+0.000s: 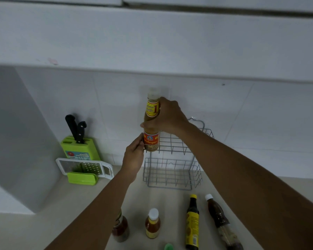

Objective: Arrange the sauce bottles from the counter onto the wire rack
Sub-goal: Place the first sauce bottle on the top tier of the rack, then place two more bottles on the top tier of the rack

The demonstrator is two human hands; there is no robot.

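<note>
A tall bottle of yellow-brown sauce [151,139] with red and yellow labels and a white cap is held upright at the left end of the grey wire rack's [172,170] upper tier. My right hand [167,117] grips its neck and shoulder. My left hand [134,156] touches its lower label from the left. On the counter in front stand a small orange sauce bottle [152,225], a dark bottle with a yellow cap [192,222], a brown bottle with a white cap [221,222] and a reddish bottle [120,230] partly hidden by my left forearm.
A green knife block [79,147] with two black-handled knives stands at the back left, with a white grater [83,167] on a green holder before it. A green cap [168,247] shows at the bottom edge. White tiled wall behind, cabinet above.
</note>
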